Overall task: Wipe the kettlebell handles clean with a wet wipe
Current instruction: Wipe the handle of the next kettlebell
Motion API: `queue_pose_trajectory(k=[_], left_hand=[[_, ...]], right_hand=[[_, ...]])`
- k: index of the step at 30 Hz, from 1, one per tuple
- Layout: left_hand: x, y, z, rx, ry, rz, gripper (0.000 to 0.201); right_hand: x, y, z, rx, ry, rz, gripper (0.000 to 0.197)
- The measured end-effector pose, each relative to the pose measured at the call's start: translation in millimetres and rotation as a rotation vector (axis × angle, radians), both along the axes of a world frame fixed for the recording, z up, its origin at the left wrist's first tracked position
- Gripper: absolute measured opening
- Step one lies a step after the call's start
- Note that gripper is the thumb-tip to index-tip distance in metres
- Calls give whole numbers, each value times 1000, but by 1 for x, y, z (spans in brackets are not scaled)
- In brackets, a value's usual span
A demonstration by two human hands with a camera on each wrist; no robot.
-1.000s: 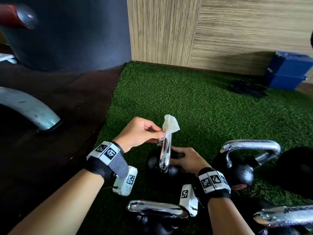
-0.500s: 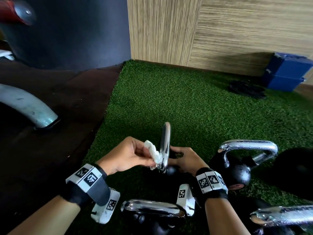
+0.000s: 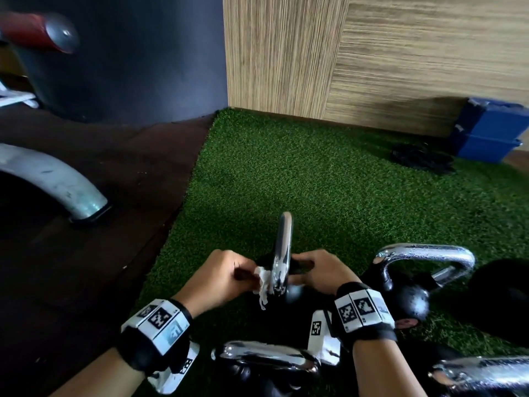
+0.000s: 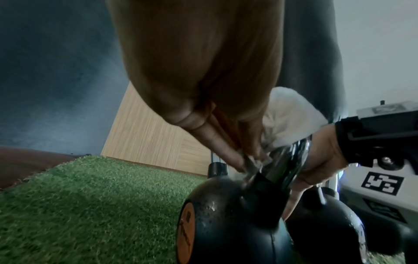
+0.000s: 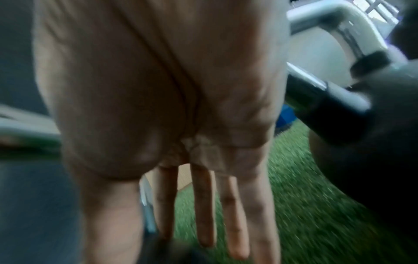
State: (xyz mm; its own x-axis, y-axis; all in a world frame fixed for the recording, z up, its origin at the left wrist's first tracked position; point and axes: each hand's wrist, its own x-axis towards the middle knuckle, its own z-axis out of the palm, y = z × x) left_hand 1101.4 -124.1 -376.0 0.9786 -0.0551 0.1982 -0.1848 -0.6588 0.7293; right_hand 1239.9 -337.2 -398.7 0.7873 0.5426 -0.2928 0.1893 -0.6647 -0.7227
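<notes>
Green turf (image 3: 286,173) underlies the kettlebell (image 4: 226,214). My left hand (image 3: 217,282) pinches the wet wipe (image 3: 262,282), now down from the handle's (image 3: 282,253) top to its base, at 9 o'clock; upper stretch likely done. My right hand (image 3: 320,270), fingers (image 5: 203,205) straight, steadies at 3 o'clock.

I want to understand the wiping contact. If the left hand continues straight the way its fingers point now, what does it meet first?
Most likely the chrome handle of the kettlebell being cleaned: the left hand already presses the wet wipe against its lower part. Beyond the handle sits the right hand, though depth there is unclear.
</notes>
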Motion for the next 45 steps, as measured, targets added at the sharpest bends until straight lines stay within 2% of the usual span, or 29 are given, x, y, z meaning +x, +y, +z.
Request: queue_pose_trajectory(k=[2,4,6,8,10,12,14,18,21,22,23,26,28,30,33,35,37,40,45], left_hand=[[1,4,8,7,-52,60,43],[2,8,19,-43,-110,109,33],[4,11,30,-78,-171,156,33],[9,11,40,-106,-204,210,34],[14,10,49,-132,-222,259,31],[17,8,56,-121,-248,263,23],[17,6,62,-136,-249,215,23],[19,2,66,-364,-152,32,43],[27,4,57,-546,-4,16,65],[30,6,50,-510,45,28,69],[33,8,43,-394,106,39,73],[38,5,20,123,382,16,100],[39,-5,3,246,400,-115,114],[40,-20,-14,234,352,-229,119],[40,-38,-32,101,303,-128,118],[41,-41,-39,55,255,-91,103],[42,-38,-44,68,224,-84,88],[45,-26,-46,51,251,-102,83],[51,-19,-47,-12,293,-117,88]], right_hand=[[-2,-1,26,40,-151,-107,21],[-7,-1,55,241,-192,-181,4],[-17,2,82,403,-101,-96,19],[-28,8,100,447,-23,57,44],[-36,17,106,475,-1,123,58],[-39,21,107,528,-3,96,56],[-39,21,106,597,-4,54,47],[-34,19,103,673,-16,-14,33],[-27,16,96,672,-26,-75,26],[-22,13,92,660,-42,-105,23],[-17,9,87,643,-66,-148,21],[4,-3,65,567,-142,-372,18],[14,-5,48,488,-197,-492,14],[19,-1,31,414,-220,-553,10],[26,11,8,370,-213,-566,16],[31,21,-3,357,-189,-549,10],[34,30,-13,377,-129,-548,8],[39,36,-23,418,-55,-566,17],[39,31,-33,497,184,-527,17]])
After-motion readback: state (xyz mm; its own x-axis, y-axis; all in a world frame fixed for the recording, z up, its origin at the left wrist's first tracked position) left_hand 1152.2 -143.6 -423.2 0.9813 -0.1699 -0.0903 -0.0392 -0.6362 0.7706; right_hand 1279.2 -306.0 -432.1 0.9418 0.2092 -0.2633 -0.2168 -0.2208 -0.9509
